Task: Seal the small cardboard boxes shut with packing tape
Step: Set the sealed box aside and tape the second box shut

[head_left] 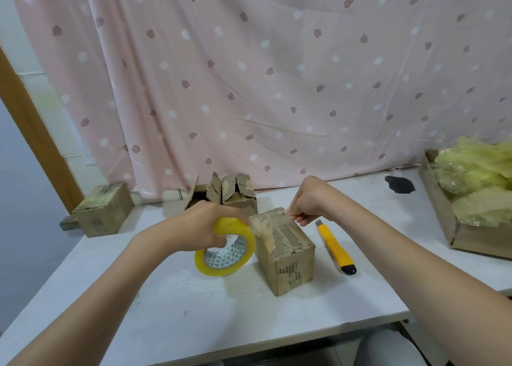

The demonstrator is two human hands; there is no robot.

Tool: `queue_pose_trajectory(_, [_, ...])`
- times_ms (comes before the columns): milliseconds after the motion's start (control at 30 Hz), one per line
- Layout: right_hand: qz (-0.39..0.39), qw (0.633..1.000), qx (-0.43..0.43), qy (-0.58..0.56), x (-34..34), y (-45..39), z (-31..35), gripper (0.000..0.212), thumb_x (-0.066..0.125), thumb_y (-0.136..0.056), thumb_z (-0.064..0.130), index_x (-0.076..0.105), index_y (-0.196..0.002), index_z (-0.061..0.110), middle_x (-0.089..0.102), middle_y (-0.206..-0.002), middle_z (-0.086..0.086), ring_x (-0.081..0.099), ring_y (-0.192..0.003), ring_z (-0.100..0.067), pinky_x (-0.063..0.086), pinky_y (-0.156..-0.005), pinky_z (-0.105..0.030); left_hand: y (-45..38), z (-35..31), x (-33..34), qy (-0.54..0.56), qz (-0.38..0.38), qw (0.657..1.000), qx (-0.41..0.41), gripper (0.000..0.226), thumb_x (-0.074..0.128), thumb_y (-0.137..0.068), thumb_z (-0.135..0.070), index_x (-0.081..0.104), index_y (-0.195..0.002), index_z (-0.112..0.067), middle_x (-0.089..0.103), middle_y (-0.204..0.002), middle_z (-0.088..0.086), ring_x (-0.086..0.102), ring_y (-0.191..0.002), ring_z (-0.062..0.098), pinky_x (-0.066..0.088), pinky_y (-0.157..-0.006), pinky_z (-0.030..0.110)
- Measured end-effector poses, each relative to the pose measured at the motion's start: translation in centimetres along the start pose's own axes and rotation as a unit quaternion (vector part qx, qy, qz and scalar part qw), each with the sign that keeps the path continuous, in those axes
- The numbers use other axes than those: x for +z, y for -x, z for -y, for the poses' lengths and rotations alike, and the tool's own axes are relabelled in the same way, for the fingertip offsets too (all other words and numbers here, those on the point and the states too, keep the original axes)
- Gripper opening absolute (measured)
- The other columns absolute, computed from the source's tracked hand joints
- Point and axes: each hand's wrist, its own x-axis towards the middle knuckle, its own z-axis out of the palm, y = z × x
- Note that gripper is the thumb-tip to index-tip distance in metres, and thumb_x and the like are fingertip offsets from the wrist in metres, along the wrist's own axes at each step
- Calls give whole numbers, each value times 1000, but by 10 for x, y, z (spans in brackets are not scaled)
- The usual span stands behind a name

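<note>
Cardboard box [285, 250]: upright near the middle of the worktop [194, 304], flaps down, a strip of tape running over the far top edge from the roll.
Tape roll [225, 248]: yellow, tilted, just left of the box, lower rim at or near the worktop.
Left hand [202, 225]: grip wrapped round the top of the roll.
Right hand [307, 203]: grip narrow, fingers curled, pinching what looks like the tape end at the box's far top corner.
Risk, tape: likely to wrinkle or stick to itself if pulled slack or off-line from the flap seam.
Risk, box: light and unbraced, may slide or tip toward the roll under pull.
Risk, knife: yellow utility knife [335, 248] just right of the box, near the right forearm; blade state too small to tell.
Open room: bare worktop in front of the box, toward the near edge.
Crowded sides: open boxes [230, 192] behind, tray of crumpled tape [448, 221] far right.
</note>
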Motion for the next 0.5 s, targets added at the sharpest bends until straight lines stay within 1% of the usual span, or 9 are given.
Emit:
queue_pose_trajectory(33, [-10, 1000, 10, 10, -1, -2, 0, 8, 65, -95, 18, 65, -93, 10, 62, -64, 0, 58, -54, -11, 53, -67, -20, -3, -1, 1, 6, 3, 1000, 1, 60, 69, -78, -16, 55, -114, -63, 66, -79, 6, 59, -72, 21, 51, -67, 38])
queue_pose_trajectory(100, [-25, 999, 30, 8, -3, -2, 1, 15, 62, -96, 18, 59, -87, 7, 58, -51, 1, 52, -36, -7, 38, -36, -11, -9, -2, 2, 15, 3, 1000, 2, 60, 69, -80, -17, 57, -117, -62, 65, -74, 6, 60, -70, 25, 52, -65, 40])
queue_pose_trajectory(133, [-36, 999, 30, 6, -3, -2, 0, 16, 63, -96, 17, 60, -85, 6, 57, -48, 1, 50, -33, -7, 32, -30, -10, -11, -1, 2, 16, 2, 1000, 3, 58, 70, -81, -18, 58, -119, -61, 64, -72, 4, 61, -70, 27, 52, -66, 40])
queue_pose_trajectory(167, [-50, 998, 28, 10, -2, -5, -1, 17, 65, -95, 17, 62, -84, 5, 59, -50, 0, 51, -34, -8, 32, -30, -10, -13, 0, 2, 15, 0, 1000, 5, 57, 71, -82, -19, 59, -120, -60, 65, -72, 1, 61, -70, 27, 53, -66, 40])
queue_pose_trajectory(200, [-66, 998, 18, 14, -1, -8, -3, 16, 68, -92, 17, 66, -85, 2, 62, -55, -1, 54, -39, -10, 37, -34, -12, -16, 0, 2, 11, -1, 1000, 9, 56, 72, -83, -21, 59, -121, -59, 65, -72, -2, 62, -70, 26, 53, -66, 40])
queue_pose_trajectory(300, [-102, 995, -10, 12, 3, -18, -7, 23, 76, -85, 14, 73, -96, -6, 68, -66, -7, 59, -50, -18, 56, -59, -23, -21, -4, 0, -1, 10, 1000, 9, 55, 71, -83, -20, 61, -122, -57, 65, -73, -5, 61, -70, 25, 52, -64, 37])
queue_pose_trajectory(367, [-107, 994, -24, 30, 4, -20, -9, 23, 76, -85, 15, 74, -97, -4, 71, -71, -9, 61, -54, -19, 58, -72, -28, -23, -6, 1, 1, 25, 1000, 6, 58, 70, -80, -17, 61, -122, -57, 69, -81, -6, 62, -73, 23, 54, -67, 37])
queue_pose_trajectory(400, [-107, 993, -30, 44, 4, -19, -9, 22, 76, -85, 16, 75, -97, -3, 73, -74, -9, 62, -56, -19, 58, -71, -27, -24, -6, 2, 3, 33, 999, 7, 60, 69, -78, -19, 60, -120, -60, 71, -87, -4, 63, -75, 23, 55, -70, 39])
queue_pose_trajectory(500, [-113, 989, -39, 82, 6, -16, -11, 20, 75, -86, 19, 75, -92, 0, 75, -78, -7, 64, -57, -17, 53, -56, -22, -25, 0, 7, 1, 43, 999, 13, 64, 65, -70, -26, 50, -106, -78, 74, -100, -1, 66, -81, 25, 56, -72, 45])
